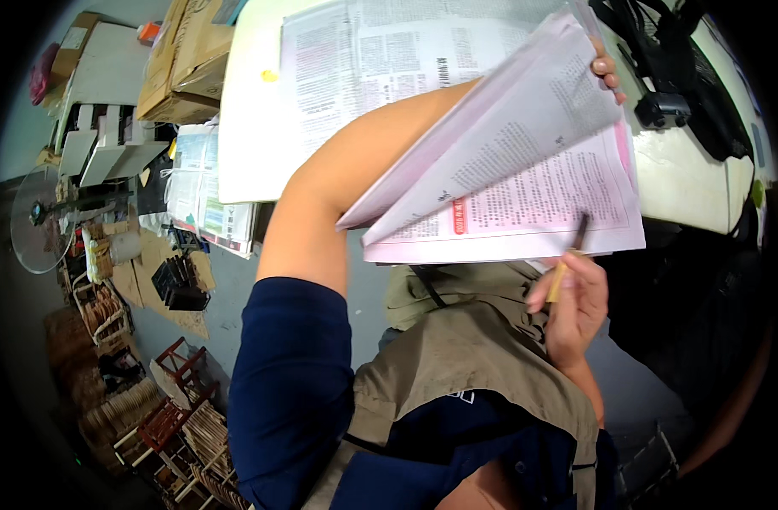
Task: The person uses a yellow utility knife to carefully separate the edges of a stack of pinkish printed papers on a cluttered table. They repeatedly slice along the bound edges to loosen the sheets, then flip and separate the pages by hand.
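Note:
A stack of printed pink-and-white sheets [525,191] rests at the near edge of the table, its upper leaves lifted and folded over. My left arm reaches across behind the raised leaves. At their far right edge, the fingers of my left hand [606,70] curl round the paper; the rest of that hand is hidden. Just below the stack's near edge, my right hand [579,306] is closed on a slim brush-like tool [561,280] with a yellow handle and a dark tip. The tip is slightly blurred and appears over the lower printed page.
More printed sheets [389,59] cover the white table [251,127]. Black straps and a device [661,109] lie at the right. Cardboard boxes [189,59] and a tied paper bundle [193,183] stand left. A fan [42,212] and wooden racks [164,421] are farther left.

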`<action>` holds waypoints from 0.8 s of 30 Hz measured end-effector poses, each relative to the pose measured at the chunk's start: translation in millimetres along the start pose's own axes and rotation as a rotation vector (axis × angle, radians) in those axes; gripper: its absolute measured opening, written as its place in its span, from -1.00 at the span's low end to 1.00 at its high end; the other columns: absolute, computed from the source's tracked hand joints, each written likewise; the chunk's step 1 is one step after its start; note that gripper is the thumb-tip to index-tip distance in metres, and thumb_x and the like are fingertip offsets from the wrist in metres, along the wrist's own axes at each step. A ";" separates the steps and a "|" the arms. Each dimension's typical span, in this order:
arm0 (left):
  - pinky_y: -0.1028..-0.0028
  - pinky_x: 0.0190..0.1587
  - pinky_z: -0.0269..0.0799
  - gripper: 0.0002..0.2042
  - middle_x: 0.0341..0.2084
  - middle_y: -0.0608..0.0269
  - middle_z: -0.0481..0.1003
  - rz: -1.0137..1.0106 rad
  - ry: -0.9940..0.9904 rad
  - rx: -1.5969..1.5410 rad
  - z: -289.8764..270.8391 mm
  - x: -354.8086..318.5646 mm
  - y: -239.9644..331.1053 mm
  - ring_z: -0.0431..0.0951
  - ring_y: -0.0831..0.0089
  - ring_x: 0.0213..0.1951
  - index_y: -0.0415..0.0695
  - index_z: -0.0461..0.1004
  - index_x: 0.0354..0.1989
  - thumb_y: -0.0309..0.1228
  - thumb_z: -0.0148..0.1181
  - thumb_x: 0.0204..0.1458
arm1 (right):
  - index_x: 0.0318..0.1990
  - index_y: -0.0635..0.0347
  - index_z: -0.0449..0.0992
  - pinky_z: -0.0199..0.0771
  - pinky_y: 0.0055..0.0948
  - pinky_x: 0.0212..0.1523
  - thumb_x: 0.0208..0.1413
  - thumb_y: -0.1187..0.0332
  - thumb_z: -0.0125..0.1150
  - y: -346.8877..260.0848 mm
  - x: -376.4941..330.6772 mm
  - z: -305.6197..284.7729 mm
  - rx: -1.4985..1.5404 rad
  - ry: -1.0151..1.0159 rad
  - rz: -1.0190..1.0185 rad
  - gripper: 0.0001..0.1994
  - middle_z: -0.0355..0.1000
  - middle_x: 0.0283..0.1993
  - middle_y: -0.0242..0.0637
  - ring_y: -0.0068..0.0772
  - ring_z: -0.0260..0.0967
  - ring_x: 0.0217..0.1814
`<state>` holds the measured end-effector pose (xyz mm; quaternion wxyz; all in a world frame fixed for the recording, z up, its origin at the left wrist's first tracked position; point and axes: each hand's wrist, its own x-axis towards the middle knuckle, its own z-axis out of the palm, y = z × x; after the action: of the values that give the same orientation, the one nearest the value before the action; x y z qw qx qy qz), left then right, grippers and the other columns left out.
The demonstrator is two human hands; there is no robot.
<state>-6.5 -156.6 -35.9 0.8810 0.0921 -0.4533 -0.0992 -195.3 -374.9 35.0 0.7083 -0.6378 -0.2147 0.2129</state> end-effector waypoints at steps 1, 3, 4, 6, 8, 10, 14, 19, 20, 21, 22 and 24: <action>0.23 0.31 0.00 -0.61 -0.19 0.48 0.44 0.012 0.012 0.017 4.0 0.3 -0.1 0.37 0.47 0.03 0.10 0.43 -0.18 -0.04 0.35 -0.14 | -0.06 0.33 0.37 0.25 -0.65 -0.49 0.23 0.57 -0.22 4.0 -1.5 -12.5 -0.103 0.093 -0.158 -0.77 0.31 -0.28 -0.20 -0.60 0.26 -0.53; 0.21 0.31 -0.01 -0.63 -0.20 0.46 0.44 -0.031 0.004 0.014 1.3 -1.1 3.1 0.37 0.43 0.02 0.08 0.43 -0.17 -0.05 0.33 -0.10 | -0.08 0.40 0.38 0.14 -0.63 -0.49 0.18 0.58 -0.19 12.3 -8.5 -32.0 -0.020 0.324 -0.121 -0.77 0.19 -0.33 -0.33 -0.64 0.12 -0.45; 0.19 0.31 -0.02 -0.63 -0.21 0.46 0.44 -0.044 -0.007 0.021 -4.6 -1.7 6.9 0.37 0.41 0.02 0.07 0.43 -0.17 -0.06 0.31 -0.09 | -0.08 0.39 0.38 0.13 -0.63 -0.48 0.19 0.54 -0.16 12.5 -5.5 -37.9 0.039 0.387 -0.056 -0.78 0.19 -0.33 -0.34 -0.65 0.11 -0.43; 0.18 0.30 -0.01 -0.68 -0.24 0.46 0.43 -0.019 -0.024 -0.027 -21.6 -11.1 16.0 0.36 0.41 0.01 0.07 0.43 -0.17 -0.08 0.27 -0.03 | -0.09 0.36 0.39 0.14 -0.63 -0.47 0.23 0.42 -0.12 13.5 4.4 -47.5 0.194 0.457 0.044 -0.77 0.22 -0.31 -0.35 -0.64 0.11 -0.38; 0.20 0.29 0.01 -0.74 -0.28 0.47 0.42 -0.049 0.002 -0.044 -20.5 -9.3 8.4 0.36 0.42 0.00 0.09 0.42 -0.20 -0.09 0.20 0.03 | -0.17 0.36 0.43 0.16 -0.60 -0.45 0.24 0.35 -0.10 17.6 6.4 -55.3 0.283 0.499 0.075 -0.76 0.22 -0.19 -0.34 -0.63 0.12 -0.34; 0.23 0.28 0.04 -0.81 -0.33 0.47 0.41 -0.083 0.036 -0.016 0.4 -2.2 1.4 0.36 0.44 -0.02 0.12 0.42 -0.26 -0.09 0.13 0.09 | -0.25 0.37 0.45 0.18 -0.58 -0.43 0.24 0.33 -0.07 14.5 10.5 -53.5 0.312 0.513 0.081 -0.75 0.19 -0.11 -0.33 -0.62 0.13 -0.31; 0.32 0.25 0.11 -0.85 -0.41 0.46 0.37 -0.151 0.107 0.089 23.3 4.2 9.4 0.38 0.48 -0.10 0.12 0.37 -0.39 -0.14 0.06 0.13 | -0.36 0.42 0.49 0.20 -0.62 -0.34 0.11 0.46 0.15 7.3 23.6 -48.7 0.105 0.478 0.135 -0.86 0.19 -0.09 -0.37 -0.67 0.14 -0.26; 0.42 0.03 0.23 -0.67 -0.50 0.36 0.34 -0.313 0.307 0.610 58.1 11.1 13.1 0.37 0.45 -0.28 -0.03 0.32 -0.52 -0.03 0.07 0.06 | -0.49 0.35 0.48 0.14 -0.68 -0.36 0.01 0.45 0.29 -0.1 31.4 -44.7 -0.119 0.448 0.089 -0.85 0.19 -0.18 -0.42 -0.73 0.10 -0.40; 0.45 -0.05 0.27 -0.62 -0.52 0.33 0.34 -0.334 0.314 0.702 65.7 13.0 10.6 0.37 0.45 -0.31 -0.07 0.31 -0.56 -0.01 0.06 0.05 | -0.54 0.30 0.46 0.09 -0.69 -0.44 -0.03 0.45 0.34 1.1 32.9 -44.2 -0.149 0.459 0.055 -0.82 0.18 -0.21 -0.43 -0.75 0.03 -0.46; 0.46 -0.10 0.28 -0.64 -0.52 0.32 0.34 -0.351 0.297 0.750 69.2 14.3 8.2 0.36 0.45 -0.33 -0.09 0.31 -0.58 -0.06 0.07 0.03 | -0.55 0.29 0.46 0.07 -0.69 -0.46 -0.04 0.44 0.35 1.4 33.8 -43.3 -0.167 0.460 0.036 -0.82 0.17 -0.22 -0.43 -0.74 0.01 -0.47; 0.47 -0.14 0.29 -0.66 -0.53 0.32 0.34 -0.363 0.285 0.804 72.6 15.3 7.5 0.35 0.46 -0.35 -0.11 0.31 -0.60 -0.11 0.08 0.02 | -0.56 0.28 0.46 0.05 -0.69 -0.48 -0.05 0.44 0.36 1.5 35.6 -41.9 -0.184 0.453 0.017 -0.82 0.17 -0.22 -0.43 -0.74 -0.01 -0.49; 0.51 -0.21 0.32 -0.86 -0.49 0.27 0.38 -0.457 0.296 0.904 89.6 22.6 3.8 0.37 0.45 -0.35 -0.18 0.32 -0.65 -0.42 0.10 -0.16 | -0.58 0.25 0.45 0.03 -0.69 -0.54 -0.09 0.45 0.40 5.9 37.8 -42.3 -0.215 0.453 -0.035 -0.80 0.16 -0.25 -0.43 -0.74 -0.01 -0.52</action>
<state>-66.5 -165.3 33.9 0.7639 0.5723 -0.2900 -0.0692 -140.2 -387.0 26.3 0.6702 -0.7370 -0.0829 0.0280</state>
